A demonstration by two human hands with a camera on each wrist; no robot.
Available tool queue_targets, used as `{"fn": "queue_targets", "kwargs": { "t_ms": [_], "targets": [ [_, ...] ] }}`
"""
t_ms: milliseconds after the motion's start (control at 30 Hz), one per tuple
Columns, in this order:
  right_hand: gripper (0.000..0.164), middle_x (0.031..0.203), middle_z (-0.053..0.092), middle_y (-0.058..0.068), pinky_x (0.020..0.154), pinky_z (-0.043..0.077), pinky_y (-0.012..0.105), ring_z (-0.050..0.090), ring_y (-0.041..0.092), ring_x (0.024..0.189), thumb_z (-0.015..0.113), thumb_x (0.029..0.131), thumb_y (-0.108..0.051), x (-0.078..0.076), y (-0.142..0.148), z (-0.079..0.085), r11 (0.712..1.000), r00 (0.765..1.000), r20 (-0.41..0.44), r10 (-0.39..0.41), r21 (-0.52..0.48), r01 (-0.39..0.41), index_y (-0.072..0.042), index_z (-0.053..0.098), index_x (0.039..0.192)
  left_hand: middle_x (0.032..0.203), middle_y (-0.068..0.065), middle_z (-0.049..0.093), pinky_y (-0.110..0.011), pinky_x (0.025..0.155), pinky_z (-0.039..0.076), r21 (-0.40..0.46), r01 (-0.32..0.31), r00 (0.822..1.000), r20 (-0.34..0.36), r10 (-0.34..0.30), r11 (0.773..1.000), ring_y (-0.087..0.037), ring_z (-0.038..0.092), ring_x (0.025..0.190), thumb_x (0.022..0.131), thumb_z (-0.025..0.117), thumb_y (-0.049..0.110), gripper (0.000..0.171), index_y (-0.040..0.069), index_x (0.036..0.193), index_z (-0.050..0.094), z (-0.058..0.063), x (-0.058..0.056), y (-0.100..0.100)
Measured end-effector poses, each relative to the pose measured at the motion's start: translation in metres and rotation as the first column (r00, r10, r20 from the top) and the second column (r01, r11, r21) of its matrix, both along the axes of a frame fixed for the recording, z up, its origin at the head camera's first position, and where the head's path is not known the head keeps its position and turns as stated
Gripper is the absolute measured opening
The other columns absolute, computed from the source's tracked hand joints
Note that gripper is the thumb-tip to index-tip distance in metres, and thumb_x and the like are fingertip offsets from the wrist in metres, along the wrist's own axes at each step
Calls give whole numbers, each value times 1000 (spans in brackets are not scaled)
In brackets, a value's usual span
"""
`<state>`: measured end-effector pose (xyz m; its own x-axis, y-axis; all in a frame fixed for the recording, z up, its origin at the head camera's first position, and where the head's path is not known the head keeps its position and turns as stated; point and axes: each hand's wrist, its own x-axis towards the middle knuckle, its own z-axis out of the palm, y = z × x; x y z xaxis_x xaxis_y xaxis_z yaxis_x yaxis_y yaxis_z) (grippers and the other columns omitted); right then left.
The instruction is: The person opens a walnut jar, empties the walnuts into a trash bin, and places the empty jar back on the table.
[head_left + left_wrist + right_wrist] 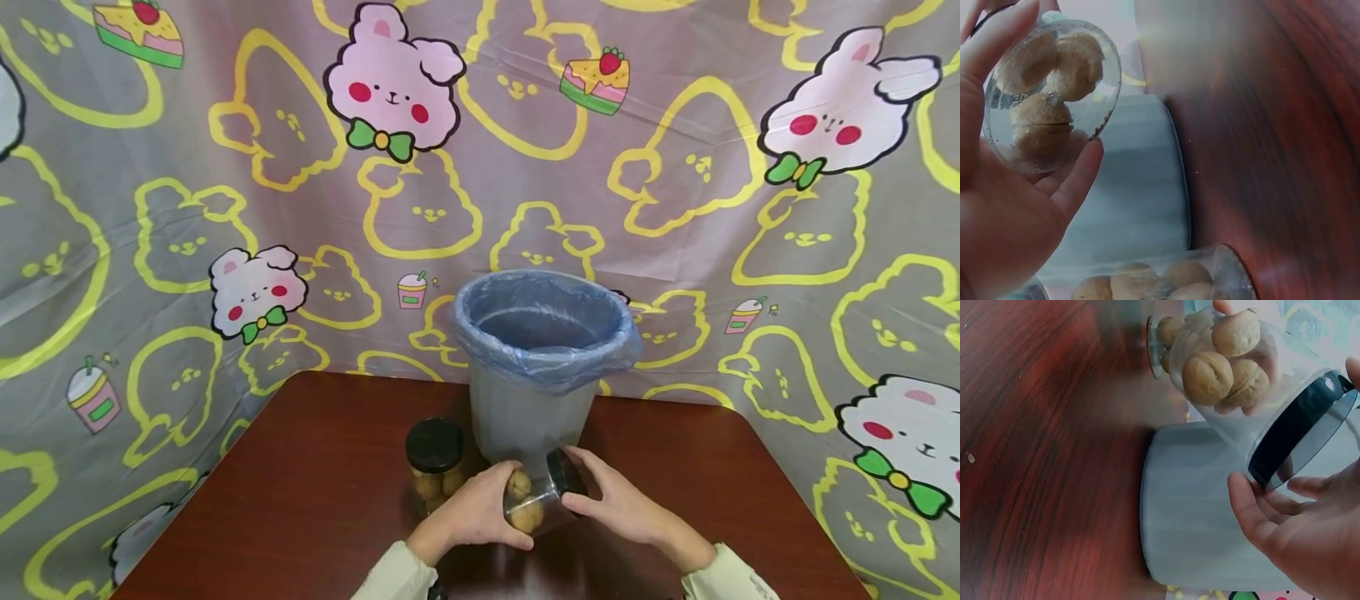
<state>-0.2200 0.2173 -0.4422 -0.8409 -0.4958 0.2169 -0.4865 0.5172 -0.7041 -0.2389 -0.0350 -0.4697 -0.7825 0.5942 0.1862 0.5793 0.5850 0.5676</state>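
L hand [486, 505] grips the jar [545, 506] round its base, R hand [621, 502] holds the lid [562, 473] by its rim; jar's tilted w/ walnuts [1208, 378] inside, over the table [330, 475] just in front of the bin [525, 412]. For a clean twist, prob. best to brace base & turn lid evenly, w/o more tilt.

No readable text, brand or number in any view. Nearest thing to lettering: small faint marks [1015, 99] on the see-through base of the tilted jar [1089, 117], upper left of the left wrist view, too blurred to make out; head view only has green label patches on the drink cups printed on the backdrop cloth [660, 250], at lower left [98, 409], center [411, 300] and right of center [738, 325], any wording too small to read.
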Motion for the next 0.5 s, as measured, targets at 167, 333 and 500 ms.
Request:
{"fn": "queue_targets", "kwargs": {
  "t_ms": [167, 333, 500],
  "targets": [
    [60, 130, 50, 11, 97, 40, 36, 47, 30, 120, 64, 91, -29, 1, -2, 1, 1000, 1000, -8, -1, 5, 1, -1, 38, 137, 116, 1, 54, -29, 87, 45, 27, -4, 1000, -12, 4, 1000, -11, 54, 101, 60, 86, 48, 91, 5, 129, 46, -5, 0, 0],
    [63, 129, 50, 11, 95, 41, 32, 50, 31, 115, 67, 88, -29, 0, 0, 4, 999, 999, -14, 40, 0, -40, -2, 38, 137, 111, 5, 55, -27, 84, 46, 64, 37, 999, 14, -38, 997, -8, 54, 97, 60, 86, 46, 89, 5, 128, 46, -5, 0, -2],
    [67, 127, 51, 10, 92, 42, 29, 52, 31, 111, 70, 85, -27, 0, 2, 6, 997, 997, -13, 77, -16, -78, -2, 36, 137, 107, 8, 55, -25, 82, 45, 91, 78, 995, 54, -83, 993, -5, 53, 94, 61, 87, 42, 86, 5, 127, 47, -3, -1, -4]
  ]
}}
